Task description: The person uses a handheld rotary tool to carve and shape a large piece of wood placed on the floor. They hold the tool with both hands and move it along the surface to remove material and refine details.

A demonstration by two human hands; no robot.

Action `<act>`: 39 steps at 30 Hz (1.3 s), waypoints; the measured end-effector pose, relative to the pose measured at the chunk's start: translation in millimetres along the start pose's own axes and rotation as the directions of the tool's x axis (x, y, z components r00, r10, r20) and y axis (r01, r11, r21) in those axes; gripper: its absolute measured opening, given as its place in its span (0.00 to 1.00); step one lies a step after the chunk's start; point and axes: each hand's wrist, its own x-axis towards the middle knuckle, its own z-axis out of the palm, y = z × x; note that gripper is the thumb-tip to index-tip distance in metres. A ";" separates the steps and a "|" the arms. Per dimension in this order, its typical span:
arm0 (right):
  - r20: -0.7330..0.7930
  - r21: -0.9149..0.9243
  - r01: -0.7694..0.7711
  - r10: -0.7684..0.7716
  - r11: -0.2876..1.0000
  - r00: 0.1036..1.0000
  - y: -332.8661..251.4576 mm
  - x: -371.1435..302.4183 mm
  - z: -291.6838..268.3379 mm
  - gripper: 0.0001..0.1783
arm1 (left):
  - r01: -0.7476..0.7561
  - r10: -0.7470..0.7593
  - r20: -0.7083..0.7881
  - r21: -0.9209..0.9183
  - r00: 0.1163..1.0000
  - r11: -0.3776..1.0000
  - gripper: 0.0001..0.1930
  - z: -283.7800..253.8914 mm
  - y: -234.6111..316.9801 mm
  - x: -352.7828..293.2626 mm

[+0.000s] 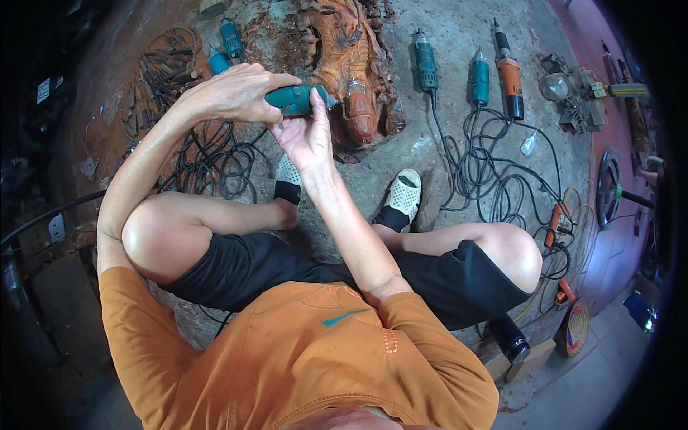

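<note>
A teal die grinder point(291, 101) lies sideways between my hands, in front of my left foot. My left hand point(240, 94) wraps over its body from the left. Under its front end is my right hand point(304, 136), with the thumb pressed up against the collar and the fingers partly hidden beneath. The grinder's nose points right, toward a brown wood carving point(344, 39) with a rounded, smoother end. I cannot make out a bit at the tip. The carving lies on the floor just beyond my feet.
More grinders lie around: a teal one point(425, 64), another teal one point(479, 77), an orange one point(510, 79) and a teal one point(231, 39) at left. Black cords point(487, 154) tangle on the right. Loose carving bits point(161, 75) are heaped far left. A small bottle point(529, 143) lies right.
</note>
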 end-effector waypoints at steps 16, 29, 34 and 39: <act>-0.004 0.017 -0.020 0.020 1.000 1.000 0.8 -12.8 -0.9 0.27 | -0.053 0.053 0.004 -0.012 0.999 0.999 0.40 0.5 4.6 -1.5; -0.086 -0.015 0.011 -0.012 1.000 0.996 11.6 -23.2 10.5 0.28 | -0.079 0.084 0.057 -0.084 0.995 0.993 0.38 -6.0 -4.2 -5.2; -0.034 -0.021 -0.020 0.020 1.000 0.999 4.7 -12.6 6.2 0.28 | -0.026 0.027 0.032 -0.049 0.999 0.998 0.38 -2.5 -5.0 -4.3; -0.011 -0.014 -0.020 0.020 1.000 1.000 -1.1 -2.4 2.2 0.27 | -0.028 0.028 -0.029 -0.028 0.999 0.999 0.38 -0.8 0.1 -2.9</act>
